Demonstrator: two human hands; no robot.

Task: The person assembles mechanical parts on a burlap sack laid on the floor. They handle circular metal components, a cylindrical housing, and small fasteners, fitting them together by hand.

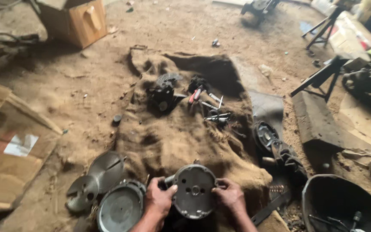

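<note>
At the near edge of the sackcloth [181, 133] spread over the dirt floor [86, 86], a round grey metal cover [194, 191] is held up between both hands, its flat face with a centre hole and small bolt holes turned towards the camera. The left hand [159, 199] has its grip clamped on the cover's left rim, thumb on the face; the right hand [228, 195] grips the right rim the same way, fingers curled behind.

The cover looks like cast metal: stiff, fairly heavy for its size, and probably greasy or dusty, so the rim is the sound place to hold, with fingers hooked behind the lip. The edge may be sharp or burred. It would not bend, though a drop on a hard part could chip it.

Just left of the left hand lie a ringed round lid [121, 208] and two toothed saw discs [95, 180], whose teeth are worth keeping clear of. To the right sit a spring [275, 188], a dark flat bar [271, 208], a black pulley wheel [265, 135] and a black tub [344, 206]. Further up the cloth are a small black engine part [163, 96] and loose hand tools [209, 107]. Bare cloth in the middle gives the most open room.
</note>
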